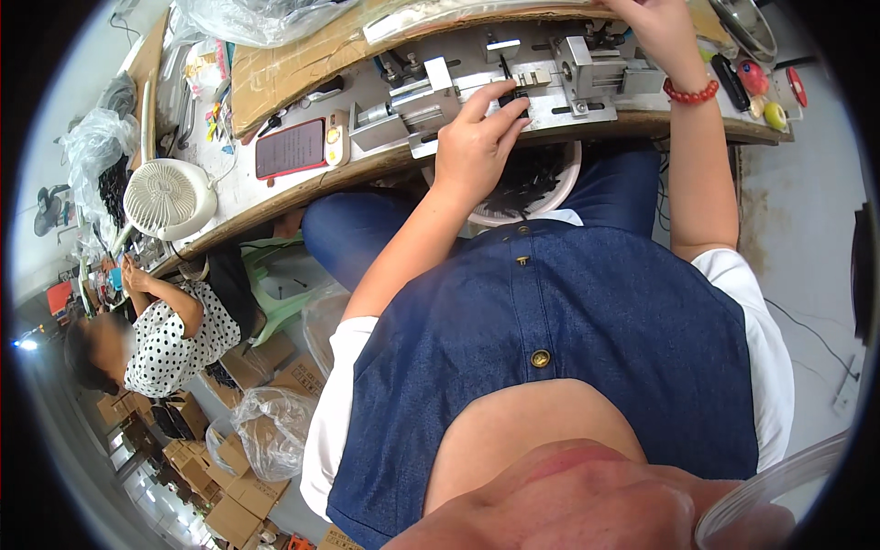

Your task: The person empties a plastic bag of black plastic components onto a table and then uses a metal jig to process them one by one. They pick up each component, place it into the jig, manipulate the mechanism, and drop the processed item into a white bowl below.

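Observation:
My left hand (pixel 473 151) reaches over the near edge of a metal clamping fixture (pixel 500 103) on the bench. Its bent fingers close round a small black part (pixel 515 91) lying at the middle of the fixture. My right hand (pixel 653 35), with a red bead bracelet on the wrist, stretches to the far side of the bench, by a shallow tray lined with clear plastic (pixel 440 20). Its fingertips run out at the picture's upper edge, so what they touch is hidden. Below the bench edge, a white basin (pixel 576 174) of black pieces sits between my knees.
Left of the fixture lie a red-edged phone (pixel 290 149) and a small pale device (pixel 337 137). A white fan (pixel 168 197) stands at the bench's left end. Cardboard (pixel 302 69) covers the back. Small toys (pixel 753 81) lie far right. A co-worker (pixel 188 330) sits at left, near cardboard boxes (pixel 243 495).

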`<state>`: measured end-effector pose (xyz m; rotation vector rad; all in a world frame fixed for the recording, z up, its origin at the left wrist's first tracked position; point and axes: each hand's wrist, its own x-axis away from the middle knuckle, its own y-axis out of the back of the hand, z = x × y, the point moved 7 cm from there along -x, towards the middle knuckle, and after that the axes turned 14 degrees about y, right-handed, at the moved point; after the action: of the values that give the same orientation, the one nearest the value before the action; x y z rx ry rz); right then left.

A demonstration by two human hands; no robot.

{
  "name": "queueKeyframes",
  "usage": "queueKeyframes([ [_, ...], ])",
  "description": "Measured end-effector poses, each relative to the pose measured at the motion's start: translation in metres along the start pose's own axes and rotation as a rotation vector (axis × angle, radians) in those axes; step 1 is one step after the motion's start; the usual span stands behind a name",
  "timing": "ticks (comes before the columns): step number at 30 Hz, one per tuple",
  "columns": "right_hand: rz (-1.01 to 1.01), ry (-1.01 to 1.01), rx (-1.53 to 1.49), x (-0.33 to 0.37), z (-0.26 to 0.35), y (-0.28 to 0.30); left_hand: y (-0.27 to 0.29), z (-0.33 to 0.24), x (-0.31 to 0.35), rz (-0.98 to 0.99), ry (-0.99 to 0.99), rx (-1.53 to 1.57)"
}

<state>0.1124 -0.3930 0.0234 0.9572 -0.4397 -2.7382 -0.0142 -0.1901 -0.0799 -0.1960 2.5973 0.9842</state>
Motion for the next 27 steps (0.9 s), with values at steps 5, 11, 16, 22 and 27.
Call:
queueKeyframes([
  [5, -0.164, -0.114, -0.266, 0.036, -0.006, -0.002, 0.000, -0.002, 0.002, -0.020, -0.030, -0.063],
  [11, 0.099, 0.200, -0.032, 0.069, 0.029, -0.027, 0.005, -0.005, -0.002, 0.029, -0.040, -0.053],
  [16, 0.260, 0.378, 0.325, 0.099, 0.051, -0.066, 0.040, -0.019, -0.039, -0.152, -0.093, 0.048],
  [22, 0.339, 0.500, 0.533, 0.115, 0.039, -0.104, 0.063, -0.027, -0.145, -0.260, -0.097, -0.341],
  [27, 0.368, 0.554, 0.591, 0.111, 0.031, -0.110, 0.049, -0.008, -0.177, -0.111, 0.043, -0.413],
])
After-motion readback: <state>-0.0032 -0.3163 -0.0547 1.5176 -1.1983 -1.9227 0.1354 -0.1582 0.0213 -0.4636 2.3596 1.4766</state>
